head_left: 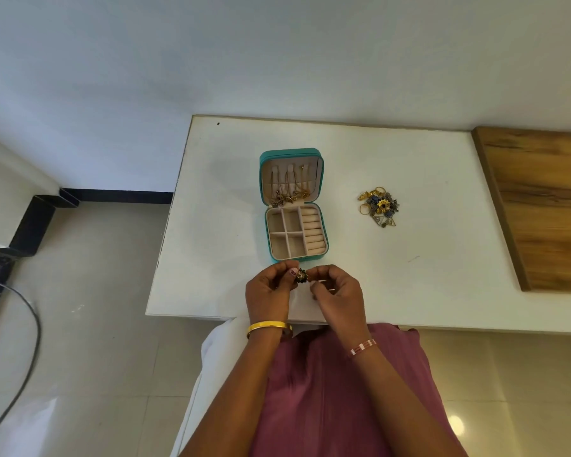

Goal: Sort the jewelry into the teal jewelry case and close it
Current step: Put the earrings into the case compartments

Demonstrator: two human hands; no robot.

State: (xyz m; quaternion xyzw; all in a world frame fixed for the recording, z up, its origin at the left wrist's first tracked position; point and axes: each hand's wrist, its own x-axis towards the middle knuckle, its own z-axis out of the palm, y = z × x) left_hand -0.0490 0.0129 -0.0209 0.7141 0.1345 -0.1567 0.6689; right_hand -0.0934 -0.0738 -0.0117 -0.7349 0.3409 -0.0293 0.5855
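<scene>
We held one small dark, gold-centred earring (pixel 301 276) between both hands, just in front of the near edge of the jewelry case (pixel 294 206). The left hand (pixel 271 288) pinched it from the left with thumb and fingertips. The right hand (pixel 335 285) had its fingers curled in against the piece from the right; we could not tell whether they gripped the piece itself or a small part of it, such as a backing.

The case lay directly ahead of the hands, touching neither. Its long axis ran away from us: the tray sat near, and the open lid lay beyond it, flat or nearly so. Both hands were about equally close to the tray, and the left was a little nearer the square compartments on the tray's left side. We judged that the coming move was a short forward reach over the near wall into one of those compartments.

Counts were as follows:
- One case, open.
- Four square compartments, none showing any contents.
- One strip of ring rolls along the right side, with no rings in it.
- Several chains hung in the lid; we could not count them exactly.
- One pile of loose jewelry (pixel 378 205) on the white table (pixel 442 258), well to the right of the case and nearer the right hand.

We judged most of the sorting undone, and the case was not yet closed.
</scene>
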